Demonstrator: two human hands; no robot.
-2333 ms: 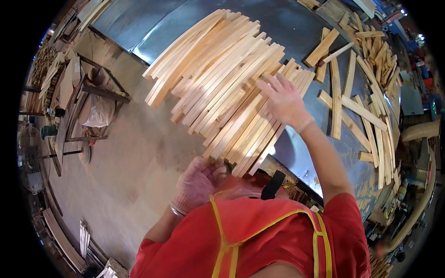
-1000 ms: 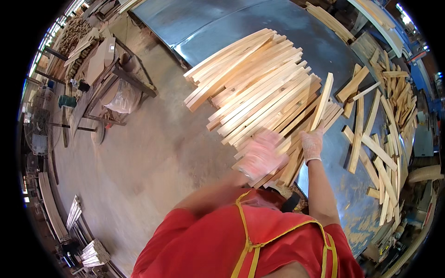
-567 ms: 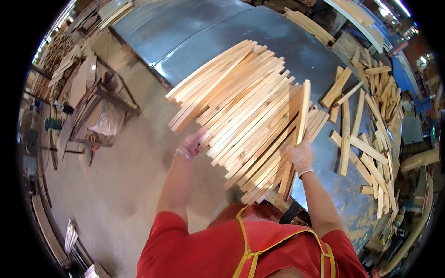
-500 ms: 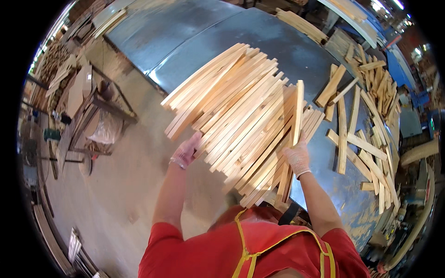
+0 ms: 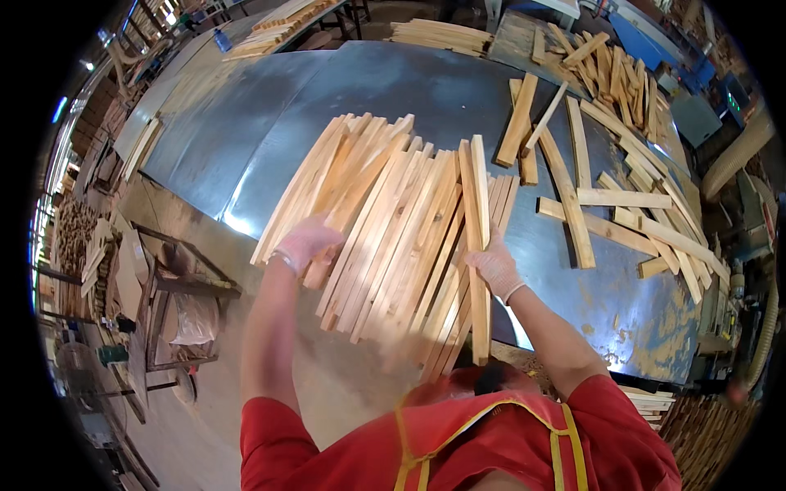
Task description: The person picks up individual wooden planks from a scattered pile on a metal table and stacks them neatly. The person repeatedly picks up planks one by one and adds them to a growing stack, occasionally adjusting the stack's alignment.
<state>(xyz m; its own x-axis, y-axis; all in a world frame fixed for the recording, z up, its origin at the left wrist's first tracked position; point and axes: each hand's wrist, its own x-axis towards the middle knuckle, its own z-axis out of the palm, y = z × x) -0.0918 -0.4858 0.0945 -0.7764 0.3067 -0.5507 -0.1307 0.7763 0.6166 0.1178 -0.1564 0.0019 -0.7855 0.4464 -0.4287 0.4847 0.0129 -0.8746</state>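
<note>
A broad row of pale wooden strips [image 5: 393,237] lies side by side on the metal-topped table, their near ends jutting past its edge toward me. My left hand [image 5: 308,243], in a light knitted glove, is closed round a wooden strip near the near end of the row's left part. Some strips there lie slanted across others. My right hand [image 5: 496,266], gloved too, grips a raised wooden strip [image 5: 480,319] at the row's right side, the fingers partly hidden behind it. Further strips lie under and beside that one.
Loose wooden pieces [image 5: 647,221] lie scattered on the table [image 5: 327,90] to the right, with a heap [image 5: 614,74] behind them. More stacked strips [image 5: 442,37] sit at the far side. A wheeled wooden stand [image 5: 188,284] is on the floor at left. A ribbed hose [image 5: 739,151] hangs at far right.
My left hand has moved from the strips' near ends onto the left part of the row. My right hand still grips a strip, which now stands out closer to me. The view has turned.
</note>
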